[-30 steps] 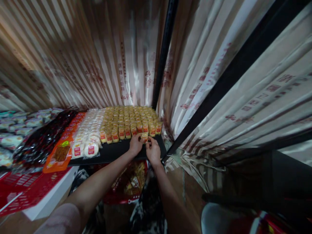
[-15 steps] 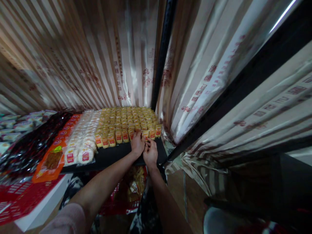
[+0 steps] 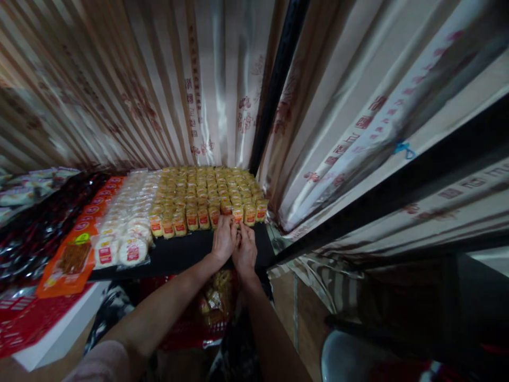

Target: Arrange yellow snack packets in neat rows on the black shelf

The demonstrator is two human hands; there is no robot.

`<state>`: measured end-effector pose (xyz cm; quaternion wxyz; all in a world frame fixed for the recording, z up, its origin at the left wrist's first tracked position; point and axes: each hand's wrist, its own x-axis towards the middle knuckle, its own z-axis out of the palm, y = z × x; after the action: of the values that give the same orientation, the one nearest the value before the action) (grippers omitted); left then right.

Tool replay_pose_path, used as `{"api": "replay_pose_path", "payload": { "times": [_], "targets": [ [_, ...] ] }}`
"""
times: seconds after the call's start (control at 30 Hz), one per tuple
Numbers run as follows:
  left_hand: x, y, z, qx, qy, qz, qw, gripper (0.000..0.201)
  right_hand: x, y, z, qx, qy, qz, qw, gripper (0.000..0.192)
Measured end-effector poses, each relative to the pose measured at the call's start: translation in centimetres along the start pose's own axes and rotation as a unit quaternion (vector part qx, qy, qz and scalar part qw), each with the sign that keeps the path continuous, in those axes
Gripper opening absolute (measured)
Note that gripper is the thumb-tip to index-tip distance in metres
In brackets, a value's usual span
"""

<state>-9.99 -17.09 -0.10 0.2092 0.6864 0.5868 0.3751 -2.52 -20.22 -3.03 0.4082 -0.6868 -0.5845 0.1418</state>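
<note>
Rows of small yellow snack packets [image 3: 199, 185] with red labels stand on a black shelf [image 3: 175, 252]. My left hand [image 3: 225, 240] and my right hand [image 3: 244, 248] meet at the front row, right of its middle. Both hands have curled fingers, their tips close together just below one front packet [image 3: 237, 213]. Whatever lies between the fingertips is hidden by the hands. Several identical packets stand to either side of them.
White round wrapped snacks [image 3: 133, 248], an orange packet [image 3: 73, 260] and dark shiny packets [image 3: 35, 239] lie to the left. A red basket [image 3: 214, 334] with yellow packets is below the shelf. Black posts [image 3: 278, 79] and printed curtains [image 3: 214, 95] stand behind and to the right.
My hands have drawn closer together and slightly down from the front packets, fingers more curled. The view has shifted a little.
</note>
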Motion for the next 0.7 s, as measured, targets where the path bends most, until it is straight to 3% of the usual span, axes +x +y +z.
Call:
{"api": "replay_pose_path", "payload": {
  "times": [0.13,0.37,0.57,0.7],
  "targets": [
    [0.3,-0.5,0.3,0.001,-0.042,0.024,0.999,0.026,0.1,0.0,0.0,-0.03,-0.01,0.008,0.999,0.046],
    [0.4,-1.2,0.6,-0.01,-0.058,0.014,0.998,0.03,0.2,0.0,0.3,-0.037,-0.001,0.007,0.999,0.042],
    [0.1,-1.3,-0.1,-0.015,-0.054,0.024,0.998,0.025,0.3,-0.6,0.2,0.006,0.027,-0.021,0.999,0.033],
    [-1.4,-1.0,-1.1,-0.028,-0.046,0.022,0.998,0.023,0.1,-0.6,0.1,0.019,0.038,-0.048,0.998,0.026]
  ]
}}
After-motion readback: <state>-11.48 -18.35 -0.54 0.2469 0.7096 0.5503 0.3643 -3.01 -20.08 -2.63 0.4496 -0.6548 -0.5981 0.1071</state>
